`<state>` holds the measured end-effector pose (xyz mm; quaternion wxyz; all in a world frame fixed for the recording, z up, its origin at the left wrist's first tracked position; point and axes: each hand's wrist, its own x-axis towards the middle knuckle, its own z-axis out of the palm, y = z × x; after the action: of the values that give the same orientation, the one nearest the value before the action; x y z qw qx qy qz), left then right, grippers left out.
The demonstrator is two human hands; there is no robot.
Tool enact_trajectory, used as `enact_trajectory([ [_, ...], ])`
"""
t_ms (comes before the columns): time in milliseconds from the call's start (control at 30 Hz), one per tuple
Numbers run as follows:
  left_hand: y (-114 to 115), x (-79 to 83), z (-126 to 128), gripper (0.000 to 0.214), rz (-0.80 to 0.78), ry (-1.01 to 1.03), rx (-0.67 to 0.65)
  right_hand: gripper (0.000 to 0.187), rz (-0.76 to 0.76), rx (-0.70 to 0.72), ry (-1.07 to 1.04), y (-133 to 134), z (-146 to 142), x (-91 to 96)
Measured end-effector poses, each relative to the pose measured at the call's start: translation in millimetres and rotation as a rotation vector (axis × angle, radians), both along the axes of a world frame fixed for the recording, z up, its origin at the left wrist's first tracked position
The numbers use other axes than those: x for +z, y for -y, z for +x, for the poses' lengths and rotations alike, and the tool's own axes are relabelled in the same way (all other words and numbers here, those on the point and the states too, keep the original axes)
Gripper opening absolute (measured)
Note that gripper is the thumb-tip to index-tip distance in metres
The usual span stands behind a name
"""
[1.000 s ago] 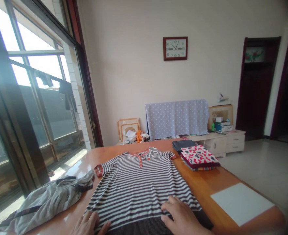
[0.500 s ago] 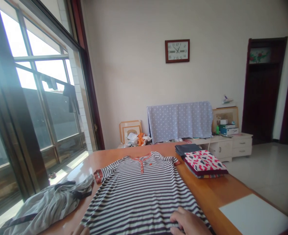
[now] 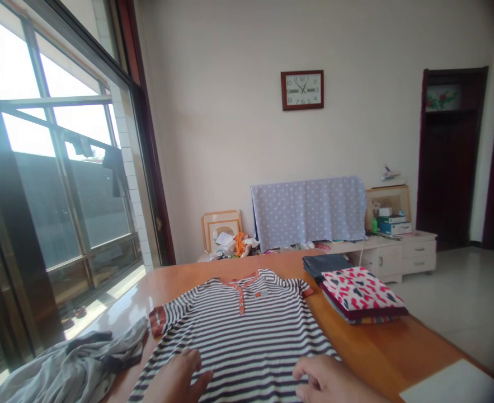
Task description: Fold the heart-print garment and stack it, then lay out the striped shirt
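We stood in a bright room, with a tall dark-framed window on our left and a cream wall ahead bearing a square red-framed clock. A white drawer cabinet stood beyond a long, glossy orange-brown wooden table. On the table's near end lay a dark-and-white striped short-sleeved shirt, flat and front up, its collar pointing away from us. A crumpled grey garment lay just beside its left sleeve. To its right, well clear of it, sat a folded pink-and-white patterned stack, touching a folded dark navy cloth.

The shirt looked like a light, soft knit, likely to slide on the polished top, and we judged its shoulders or hem the best places to take hold. Our left hand lay on the lower stripes, fingers spread. Our right hand sat at the shirt's lower right edge, fingers loosely apart, pinching nothing; we could not tell whether it pressed the cloth.
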<state>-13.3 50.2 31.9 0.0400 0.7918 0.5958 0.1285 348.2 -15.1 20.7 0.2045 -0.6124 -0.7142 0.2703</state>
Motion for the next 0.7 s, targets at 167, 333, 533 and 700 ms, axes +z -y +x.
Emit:
enact_trajectory([
  [167,-67,5.2,75,0.028,-0.002,0.032,-0.141,0.024,0.138,-0.067,-0.116,-52,16,9.8],
  [333,-133,-5.8,148,0.027,-0.035,0.096,-0.200,0.029,0.239,-0.252,-0.104,-120,36,5.9],
  [533,-189,-22.1,226,0.026,0.003,0.153,-0.222,0.043,0.307,-0.491,0.075,-192,52,-9.8],
  [700,-226,-39.2,265,0.026,0.004,0.177,-0.163,0.056,0.287,-0.594,0.181,-231,58,-22.0],
])
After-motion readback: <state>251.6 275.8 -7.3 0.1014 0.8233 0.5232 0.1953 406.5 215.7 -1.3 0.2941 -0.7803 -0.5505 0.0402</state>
